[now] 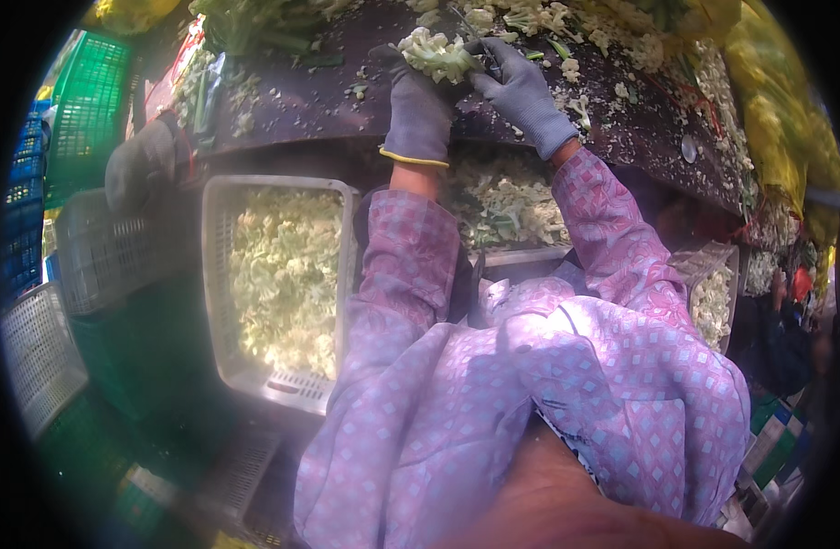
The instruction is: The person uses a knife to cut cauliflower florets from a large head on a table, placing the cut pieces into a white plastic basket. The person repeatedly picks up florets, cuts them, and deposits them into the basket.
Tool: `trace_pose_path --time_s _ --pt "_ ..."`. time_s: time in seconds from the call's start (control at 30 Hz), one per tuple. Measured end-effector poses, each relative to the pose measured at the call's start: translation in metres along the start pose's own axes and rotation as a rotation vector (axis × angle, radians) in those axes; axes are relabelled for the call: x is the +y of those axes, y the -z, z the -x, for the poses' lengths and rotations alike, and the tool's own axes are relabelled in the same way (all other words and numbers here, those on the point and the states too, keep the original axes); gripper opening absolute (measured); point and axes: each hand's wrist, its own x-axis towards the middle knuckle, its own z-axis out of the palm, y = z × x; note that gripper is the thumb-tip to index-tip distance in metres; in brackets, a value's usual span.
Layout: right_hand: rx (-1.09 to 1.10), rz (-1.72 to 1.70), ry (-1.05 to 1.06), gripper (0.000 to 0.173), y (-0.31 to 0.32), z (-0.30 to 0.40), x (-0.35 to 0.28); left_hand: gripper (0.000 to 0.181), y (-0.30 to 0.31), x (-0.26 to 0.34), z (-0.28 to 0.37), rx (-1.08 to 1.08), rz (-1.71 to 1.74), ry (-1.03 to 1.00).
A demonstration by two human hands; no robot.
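My left hand [420, 113], in a grey glove with a yellow cuff edge, holds a piece of cauliflower [437, 55] above the dark table [303, 103]. Close by on the right, my right hand [519, 89] wears a grey glove too. Its fingers close around a thin metal cutting tool [467, 22] that points away from me; its exact kind is hard to make out. The fingertips of this hand come up against the cauliflower's right side. Cut florets [540, 17] and small crumbs lie scattered beyond and around both hands.
A white plastic crate [211, 274] of florets stands left of me; another crate [523, 257] with florets and trimmings sits under the table edge. Leafy stalks [262, 31] lie at the far left. Yellow mesh bags [770, 130] hang at right. A co-worker's gloved hand [142, 165] is at left.
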Motion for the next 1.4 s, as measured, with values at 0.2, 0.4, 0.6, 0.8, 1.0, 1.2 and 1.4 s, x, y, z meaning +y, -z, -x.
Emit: trace_pose_path --time_s 0.2,0.4,0.6,0.8,1.0,1.2,1.4 --pt "-0.006 -0.107 0.0 0.044 -0.002 0.006 0.003 0.04 0.01 -0.003 -0.004 0.272 -0.038 -0.081" --pt "0.047 0.18 0.058 0.062 -0.014 0.031 -0.007 0.035 0.004 -0.007 0.002 0.316 -0.101 -0.236" --pt "-0.096 0.284 -0.034 0.072 -0.024 0.031 -0.014 0.034 0.0 -0.005 0.003 0.311 -0.067 -0.205" --pt "-0.067 0.191 -0.132 0.068 -0.049 0.03 -0.013 0.042 0.012 -0.008 0.0 0.262 -0.141 -0.271" --pt "0.072 -0.455 -0.33 0.059 -0.066 0.029 -0.003 0.027 0.016 -0.012 -0.002 0.465 -0.087 -0.237" --pt "0.168 -0.411 -0.604 0.054 -0.025 0.019 0.061 0.044 0.01 -0.008 0.0 0.366 0.034 -0.226" --pt "0.103 -0.097 -0.349 0.054 0.01 0.026 0.031 0.046 0.008 -0.003 -0.006 0.355 0.131 -0.098"
